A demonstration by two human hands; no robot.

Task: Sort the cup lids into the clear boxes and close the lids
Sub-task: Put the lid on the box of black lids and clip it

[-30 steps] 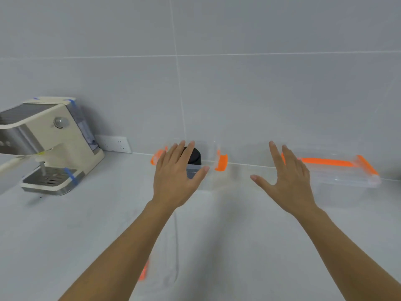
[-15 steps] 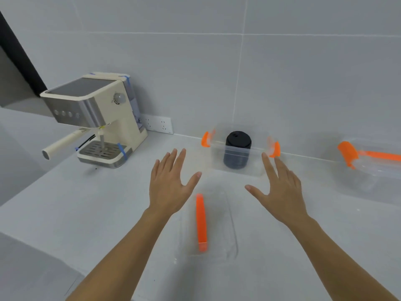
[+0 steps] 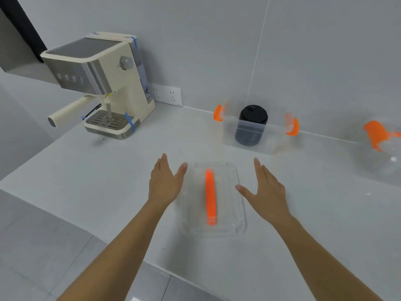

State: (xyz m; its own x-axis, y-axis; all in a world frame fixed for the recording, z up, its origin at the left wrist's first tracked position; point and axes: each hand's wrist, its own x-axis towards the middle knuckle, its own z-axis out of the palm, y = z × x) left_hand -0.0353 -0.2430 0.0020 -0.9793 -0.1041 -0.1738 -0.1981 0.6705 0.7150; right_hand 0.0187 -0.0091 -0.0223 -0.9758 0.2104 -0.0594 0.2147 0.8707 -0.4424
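Both hands are hovering spread and empty, left hand (image 3: 166,183) and right hand (image 3: 265,189) flanking the clear box lid (image 3: 213,199) lying flat near the counter edge. Best grip: both long edges, kept level, carrying it to the far open box (image 3: 251,135) holding the black cup lids (image 3: 251,124).

Cream espresso machine (image 3: 104,83) on the white counter (image 3: 86,174); wall socket (image 3: 167,94) just beside it.

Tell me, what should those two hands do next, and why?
Probably close both hands on the clear box lid and lift it. The left hand and right hand are open and empty on either side of it, and the open clear box behind already holds a stack of black cup lids.
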